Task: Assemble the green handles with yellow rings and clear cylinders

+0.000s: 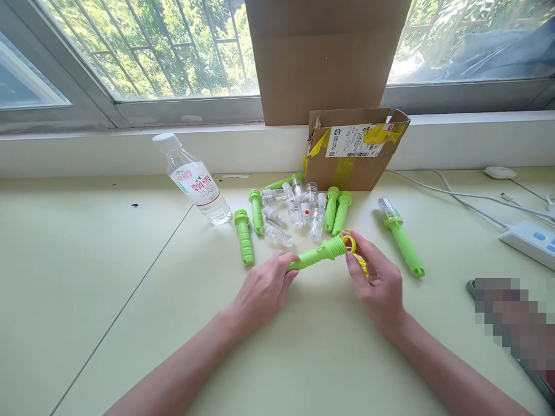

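Observation:
My left hand [271, 277] is closed around the lower end of a green plastic handle [316, 256], which points right with its threaded end. At that end, my right hand [379, 277] pinches a yellow ring [349, 243] with yellow cord hanging under the fingers. The ring is at the threaded opening; whether it touches the rim I cannot tell. Just beyond lie several clear plastic caps and small tubes [315, 222], with more green handles [331, 209] around them. To the right lies a green handle with a clear cap fitted [403, 242].
A tilted water bottle [197, 182] stands at the back left. An open cardboard box [347, 170] sits against the sill. White cables [455, 193] run to a power strip [529, 242] on the right. A pixelated object [515, 329] is at the right edge.

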Motion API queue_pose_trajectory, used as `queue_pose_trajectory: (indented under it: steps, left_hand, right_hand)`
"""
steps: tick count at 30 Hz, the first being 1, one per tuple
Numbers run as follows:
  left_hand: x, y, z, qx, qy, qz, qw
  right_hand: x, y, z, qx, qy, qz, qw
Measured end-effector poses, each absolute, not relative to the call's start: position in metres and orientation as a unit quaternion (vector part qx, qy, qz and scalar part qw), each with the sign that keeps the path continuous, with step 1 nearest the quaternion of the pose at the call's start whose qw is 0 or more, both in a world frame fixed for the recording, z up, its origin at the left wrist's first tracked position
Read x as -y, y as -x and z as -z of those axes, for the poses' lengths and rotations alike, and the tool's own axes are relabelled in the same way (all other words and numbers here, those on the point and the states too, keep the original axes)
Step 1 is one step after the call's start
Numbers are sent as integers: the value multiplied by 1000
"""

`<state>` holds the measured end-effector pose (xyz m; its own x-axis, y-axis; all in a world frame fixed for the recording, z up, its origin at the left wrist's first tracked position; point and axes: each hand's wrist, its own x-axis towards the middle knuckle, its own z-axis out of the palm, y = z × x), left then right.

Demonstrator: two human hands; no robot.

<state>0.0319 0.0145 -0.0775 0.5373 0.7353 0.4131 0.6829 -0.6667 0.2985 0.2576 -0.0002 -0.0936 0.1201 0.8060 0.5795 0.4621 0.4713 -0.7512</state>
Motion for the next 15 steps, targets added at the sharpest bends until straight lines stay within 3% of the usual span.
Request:
queue_pose_trajectory:
  steps: [15]
  left_hand:
    - [-15, -33, 79, -387, -888, -246, 19]
  right_hand:
    - [2, -258, 88, 616, 542, -195, 537]
